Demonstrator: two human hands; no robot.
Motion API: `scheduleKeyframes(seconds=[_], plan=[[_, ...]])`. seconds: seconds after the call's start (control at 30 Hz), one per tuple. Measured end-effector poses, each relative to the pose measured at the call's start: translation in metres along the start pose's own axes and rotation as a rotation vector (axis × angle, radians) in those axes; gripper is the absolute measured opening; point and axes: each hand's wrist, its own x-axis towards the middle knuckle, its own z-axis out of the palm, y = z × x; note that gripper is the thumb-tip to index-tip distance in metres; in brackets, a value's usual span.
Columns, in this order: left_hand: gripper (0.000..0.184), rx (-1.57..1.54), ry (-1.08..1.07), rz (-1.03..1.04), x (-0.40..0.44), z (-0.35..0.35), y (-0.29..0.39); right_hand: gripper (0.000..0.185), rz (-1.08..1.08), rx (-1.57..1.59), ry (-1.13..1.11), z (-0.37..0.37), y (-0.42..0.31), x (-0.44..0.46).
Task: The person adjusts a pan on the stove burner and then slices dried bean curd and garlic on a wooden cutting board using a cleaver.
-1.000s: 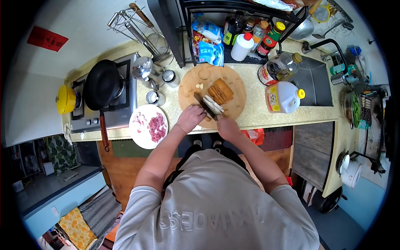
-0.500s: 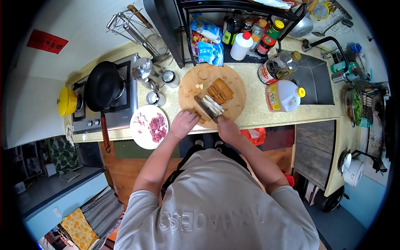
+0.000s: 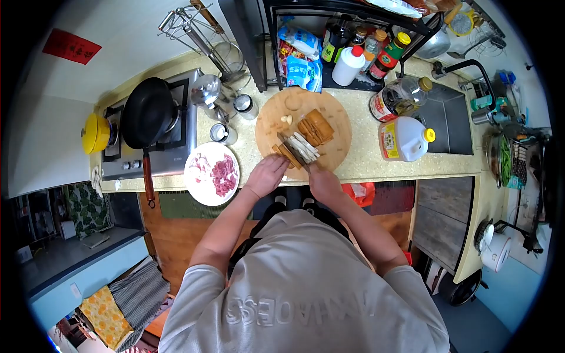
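Note:
A round wooden cutting board [image 3: 271, 122] lies on the counter in front of me. My right hand [image 3: 323, 183] is closed around the handle of a kitchen knife [image 3: 295, 153], its blade pointing away to the upper left. Left of the blade, my left hand [image 3: 268, 175] has its bent fingers pressed on a brown piece that looks like dried tofu [image 3: 287, 155]. White cut strips [image 3: 302, 147] lie along the blade's other side. Beyond them sit larger brown tofu-like pieces [image 3: 316, 126] and small pale pieces like garlic cloves [image 3: 286, 119].
A white plate of sliced raw meat [image 3: 196, 191] stands left of the board, near the counter's front edge. Farther left, a black frying pan [image 3: 145, 117] rests on the stove. Large bottles [image 3: 405, 139] stand on the right before the sink [image 3: 450, 120]. Seasoning jars [image 3: 245, 107] flank the board.
The whole view has shifted slightly. Both hands stay at the board, with the knife still between the brown piece and the white strips; the blade has moved only a little.

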Motion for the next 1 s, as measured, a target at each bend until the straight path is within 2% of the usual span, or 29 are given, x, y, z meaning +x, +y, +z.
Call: scheduleKeyframes(seconds=[0.33,0.53,1.0], plan=[[0.041,0.011,0.002,-0.068,-0.004,0.022,0.000,0.013,-0.040,-0.019,-0.003,-0.002,-0.004,0.003],[0.039,-0.012,-0.016,-0.045,0.010,0.018,-0.005,0.014,0.046,-0.010,-0.010,-0.014,-0.005,0.003],[0.034,0.020,-0.022,-0.023,0.013,0.022,-0.011,0.015,-0.002,0.054,0.043,-0.006,0.001,0.002]])
